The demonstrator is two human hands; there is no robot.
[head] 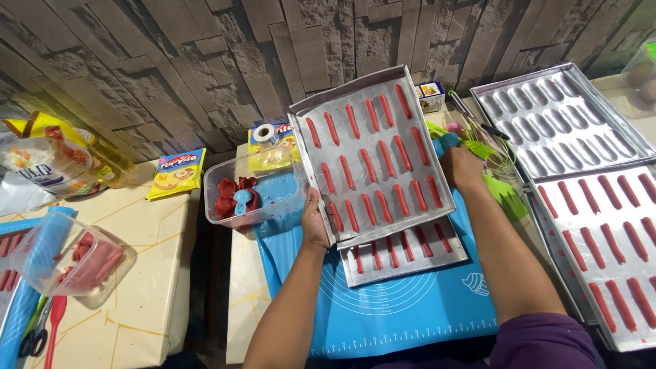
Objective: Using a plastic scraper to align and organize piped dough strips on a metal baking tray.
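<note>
Left hand (315, 222) gripping the near-left edge of the tilted baking tray (372, 154) – fingers curled under, right hand (462, 167) clasping its far-right edge – fingers hidden, second tray (410, 254) beneath.

A single head-worn camera looks steeply down from close above the tabletop (205, 287), facing a grey stone-pattern wall (205, 55) just beyond it.

Bright, even light from above, colours saturated. Soft glare on lifted metal tray (383, 157) and on empty moulded tray (560, 119) at counter's far right corner. Shadows short and weak; dark gap between two counters. Wide-angle lens bends wall lines and stretches things at frame edges. Focus sharp mid-frame, slight softness at left and right edges. No motion blur.
</note>
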